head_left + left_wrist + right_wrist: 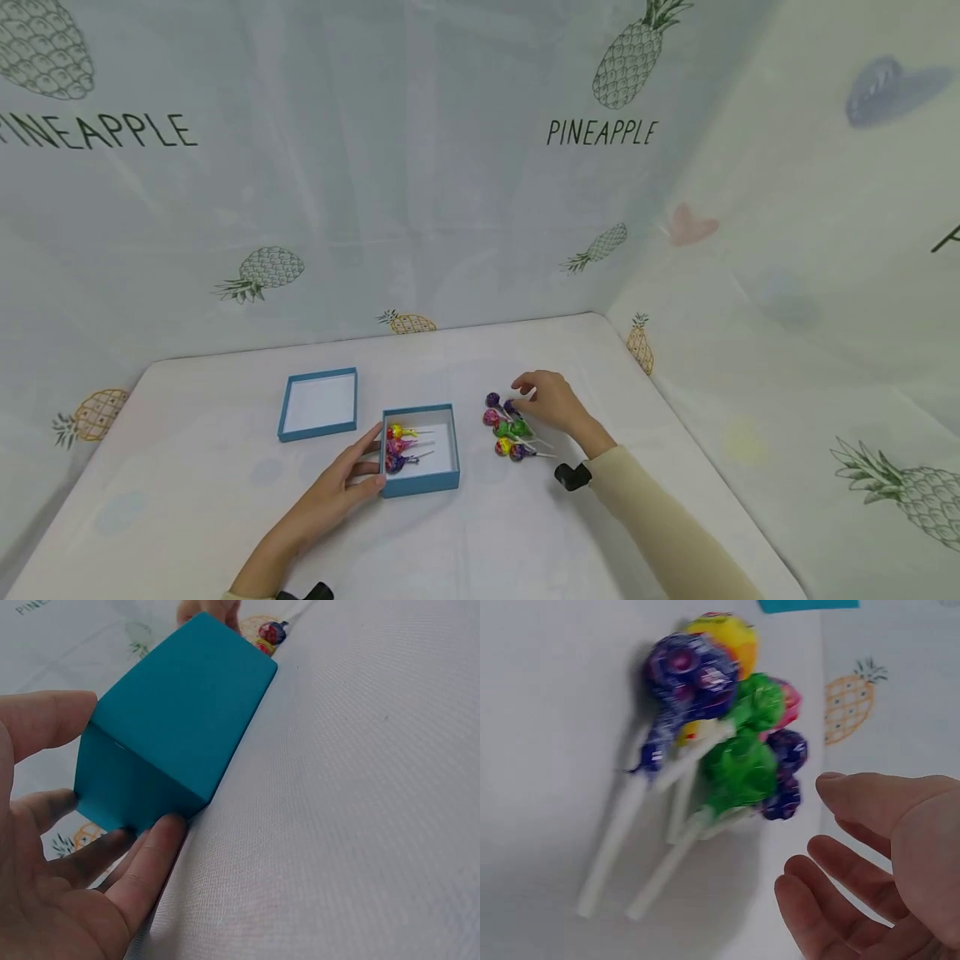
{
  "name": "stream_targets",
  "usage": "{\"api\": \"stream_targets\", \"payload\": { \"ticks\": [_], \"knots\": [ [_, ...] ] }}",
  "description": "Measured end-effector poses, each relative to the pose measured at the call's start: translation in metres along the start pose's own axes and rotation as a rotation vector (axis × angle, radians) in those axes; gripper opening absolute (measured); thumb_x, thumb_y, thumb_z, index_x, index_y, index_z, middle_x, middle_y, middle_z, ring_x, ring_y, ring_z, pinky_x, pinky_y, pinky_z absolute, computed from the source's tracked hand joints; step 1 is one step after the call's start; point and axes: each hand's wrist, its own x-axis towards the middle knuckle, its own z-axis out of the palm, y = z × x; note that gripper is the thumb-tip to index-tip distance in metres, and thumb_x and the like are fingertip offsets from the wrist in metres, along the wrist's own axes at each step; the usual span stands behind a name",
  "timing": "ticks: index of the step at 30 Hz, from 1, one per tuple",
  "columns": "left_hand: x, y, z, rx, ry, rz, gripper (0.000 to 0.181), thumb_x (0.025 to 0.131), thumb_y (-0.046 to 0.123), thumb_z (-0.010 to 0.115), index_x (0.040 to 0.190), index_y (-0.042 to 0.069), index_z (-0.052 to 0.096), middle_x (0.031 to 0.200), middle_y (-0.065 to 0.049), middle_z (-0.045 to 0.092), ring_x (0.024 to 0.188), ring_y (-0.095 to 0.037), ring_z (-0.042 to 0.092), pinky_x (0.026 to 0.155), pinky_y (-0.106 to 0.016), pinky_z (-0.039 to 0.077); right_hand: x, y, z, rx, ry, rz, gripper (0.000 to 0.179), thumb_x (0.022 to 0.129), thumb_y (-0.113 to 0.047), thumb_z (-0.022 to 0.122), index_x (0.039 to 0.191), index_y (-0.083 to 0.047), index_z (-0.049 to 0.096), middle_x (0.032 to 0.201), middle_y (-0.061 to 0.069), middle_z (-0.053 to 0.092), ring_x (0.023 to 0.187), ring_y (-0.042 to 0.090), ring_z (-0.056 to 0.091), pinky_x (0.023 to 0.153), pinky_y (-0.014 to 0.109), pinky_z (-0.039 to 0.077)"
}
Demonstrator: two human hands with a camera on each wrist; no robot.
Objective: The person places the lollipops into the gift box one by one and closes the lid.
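A blue box point(422, 483) with a white inside stands on the white cloth, holding a yellow lollipop point(395, 431), a pink lollipop point(395, 447) and a purple lollipop point(394, 462). My left hand point(348, 479) rests against its left side, thumb by the near corner and fingers spread along the wall. To the right lies a loose group of lollipops, among them a green lollipop point(741, 769), a yellow lollipop point(731, 639) and a purple lollipop point(694, 675). Beside the group's far end is my right hand point(553, 402), its fingers loosely bent and apart from the sweets in the right wrist view.
A blue-rimmed lid point(317, 432) lies with its white inside up, behind and left of the box. Pale cloth with pineapple prints covers the table point(187, 500) and hangs as a backdrop point(450, 167) behind it and at the right.
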Motion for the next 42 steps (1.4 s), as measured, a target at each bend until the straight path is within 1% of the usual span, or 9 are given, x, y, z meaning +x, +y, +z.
{"api": "stream_targets", "payload": {
  "ticks": [3, 6, 15, 22, 28, 31, 38, 42],
  "knots": [
    [0.0, 0.0, 0.0, 0.006, 0.003, 0.002, 0.079, 0.103, 0.038, 0.07, 0.169, 0.036, 0.027, 0.167, -0.017, 0.037, 0.136, -0.029, 0.055, 0.11, -0.047, 0.05, 0.0, 0.008, 0.007, 0.011, -0.016, 0.027, 0.026, 0.093, -0.013, 0.082, 0.117, -0.005, 0.077, 0.103, 0.009, 0.075, 0.087, 0.019, 0.069, 0.081, 0.04, 0.059],
    [0.001, 0.0, 0.0, 0.01, 0.005, -0.001, 0.079, 0.103, 0.039, 0.07, 0.169, 0.037, 0.027, 0.167, -0.017, 0.037, 0.136, -0.028, 0.055, 0.11, -0.047, 0.05, 0.001, 0.012, 0.013, 0.019, -0.016, 0.041, 0.024, 0.093, -0.013, 0.083, 0.115, -0.006, 0.078, 0.1, 0.008, 0.075, 0.086, 0.019, 0.069, 0.081, 0.041, 0.059],
    [0.001, -0.001, 0.0, 0.004, 0.003, -0.005, 0.079, 0.102, 0.039, 0.071, 0.169, 0.037, 0.028, 0.168, -0.017, 0.037, 0.136, -0.028, 0.055, 0.111, -0.048, 0.049, 0.0, 0.017, 0.022, -0.006, -0.012, 0.047, 0.021, 0.093, -0.013, 0.083, 0.112, -0.007, 0.079, 0.094, 0.004, 0.075, 0.083, 0.016, 0.068, 0.081, 0.04, 0.059],
    [0.001, -0.002, 0.0, -0.001, 0.001, -0.008, 0.079, 0.102, 0.038, 0.071, 0.168, 0.039, 0.028, 0.168, -0.016, 0.036, 0.137, -0.028, 0.054, 0.112, -0.048, 0.048, 0.001, 0.016, 0.021, -0.001, -0.032, 0.056, 0.02, 0.094, -0.009, 0.081, 0.114, -0.008, 0.078, 0.094, 0.004, 0.075, 0.085, 0.017, 0.069, 0.084, 0.042, 0.059],
    [0.0, -0.002, 0.0, -0.007, 0.004, -0.011, 0.079, 0.102, 0.037, 0.072, 0.168, 0.039, 0.028, 0.168, -0.016, 0.036, 0.137, -0.028, 0.054, 0.112, -0.049, 0.048, 0.003, 0.014, 0.02, 0.001, -0.055, 0.03, 0.021, 0.095, -0.013, 0.081, 0.115, -0.007, 0.078, 0.096, 0.005, 0.076, 0.086, 0.017, 0.07, 0.084, 0.041, 0.06],
    [0.0, -0.002, 0.0, -0.009, 0.005, -0.013, 0.079, 0.102, 0.037, 0.072, 0.168, 0.039, 0.028, 0.168, -0.015, 0.037, 0.137, -0.028, 0.054, 0.112, -0.048, 0.049, 0.004, 0.012, 0.02, 0.012, -0.061, 0.035, 0.02, 0.096, -0.014, 0.081, 0.114, -0.007, 0.078, 0.096, 0.004, 0.076, 0.086, 0.016, 0.07, 0.084, 0.041, 0.059],
    [0.0, -0.002, -0.002, -0.004, 0.007, -0.013, 0.08, 0.101, 0.039, 0.073, 0.168, 0.039, 0.028, 0.168, -0.015, 0.037, 0.136, -0.027, 0.055, 0.112, -0.048, 0.049, 0.006, 0.011, 0.017, 0.004, -0.058, 0.056, 0.019, 0.095, -0.014, 0.081, 0.113, -0.01, 0.079, 0.096, 0.002, 0.075, 0.087, 0.016, 0.069, 0.084, 0.041, 0.059],
    [0.001, -0.002, -0.002, -0.006, 0.002, -0.006, 0.08, 0.102, 0.039, 0.073, 0.168, 0.039, 0.028, 0.168, -0.016, 0.036, 0.137, -0.028, 0.055, 0.111, -0.049, 0.049, 0.004, 0.006, 0.01, -0.005, -0.041, 0.031, 0.019, 0.094, -0.012, 0.082, 0.113, -0.009, 0.079, 0.097, 0.003, 0.076, 0.085, 0.016, 0.069, 0.082, 0.04, 0.059]
  ]
}}
